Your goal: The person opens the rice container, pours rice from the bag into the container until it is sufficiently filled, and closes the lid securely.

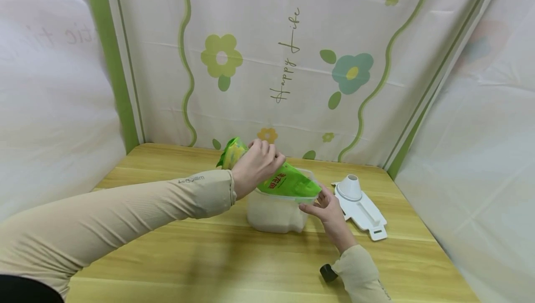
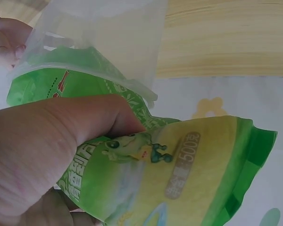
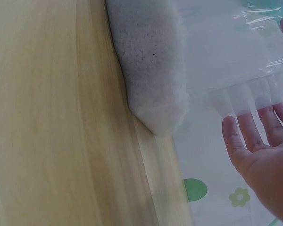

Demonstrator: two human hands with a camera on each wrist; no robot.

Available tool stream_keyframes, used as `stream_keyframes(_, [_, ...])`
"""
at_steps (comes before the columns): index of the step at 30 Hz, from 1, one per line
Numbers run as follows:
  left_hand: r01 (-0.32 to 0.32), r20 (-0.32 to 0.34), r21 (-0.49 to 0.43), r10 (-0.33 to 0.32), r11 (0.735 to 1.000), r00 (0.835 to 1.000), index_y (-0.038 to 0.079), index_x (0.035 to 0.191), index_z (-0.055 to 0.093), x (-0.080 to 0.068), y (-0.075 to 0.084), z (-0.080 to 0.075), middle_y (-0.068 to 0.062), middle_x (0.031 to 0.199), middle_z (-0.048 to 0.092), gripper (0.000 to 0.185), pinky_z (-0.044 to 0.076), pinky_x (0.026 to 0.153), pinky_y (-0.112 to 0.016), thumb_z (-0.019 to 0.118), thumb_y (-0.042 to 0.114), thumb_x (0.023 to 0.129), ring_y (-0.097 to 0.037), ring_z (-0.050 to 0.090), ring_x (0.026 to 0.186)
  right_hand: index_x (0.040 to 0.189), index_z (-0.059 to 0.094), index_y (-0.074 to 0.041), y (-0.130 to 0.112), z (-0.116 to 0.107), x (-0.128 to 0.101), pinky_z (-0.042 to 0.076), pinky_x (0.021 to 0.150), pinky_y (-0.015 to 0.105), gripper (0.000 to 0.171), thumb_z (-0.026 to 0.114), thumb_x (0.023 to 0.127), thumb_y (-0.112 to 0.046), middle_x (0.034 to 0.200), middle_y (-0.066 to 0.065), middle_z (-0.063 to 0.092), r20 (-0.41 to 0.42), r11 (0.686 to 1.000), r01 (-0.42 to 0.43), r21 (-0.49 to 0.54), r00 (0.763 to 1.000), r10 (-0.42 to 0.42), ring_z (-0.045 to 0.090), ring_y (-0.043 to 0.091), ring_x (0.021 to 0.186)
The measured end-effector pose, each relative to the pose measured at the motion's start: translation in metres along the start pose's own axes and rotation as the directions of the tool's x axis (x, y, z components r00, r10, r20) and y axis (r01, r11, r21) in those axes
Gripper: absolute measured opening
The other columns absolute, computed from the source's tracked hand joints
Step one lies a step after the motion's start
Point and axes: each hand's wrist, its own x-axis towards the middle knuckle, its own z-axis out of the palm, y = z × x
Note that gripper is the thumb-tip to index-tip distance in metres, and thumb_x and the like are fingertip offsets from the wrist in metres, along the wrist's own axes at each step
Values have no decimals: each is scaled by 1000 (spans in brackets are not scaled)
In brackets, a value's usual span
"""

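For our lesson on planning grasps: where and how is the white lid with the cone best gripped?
The white lid is probably best pinched by its cone, from above: it lies flat on the table, while the cone stands up.

Left hand (image 1: 256,167) curled, right hand (image 1: 330,211) lower

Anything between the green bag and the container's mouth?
Nothing visible. The left hand holds the green bag right at the mouth of the container; the white plastic piece lies aside on the table.
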Motion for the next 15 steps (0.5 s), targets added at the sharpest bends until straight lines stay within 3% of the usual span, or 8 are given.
stream_keyframes(15, [-35,-3,-35,35,999,999,9,120,51,-2,-5,1,-9,91,57,33,47,71,-33,62,26,94,-23,54,75,152,36,-14,-1,1,-1,44,102,34,82,78,82,-4,151,6,40,-7,999,1,37,1000,-1,44,21,132])
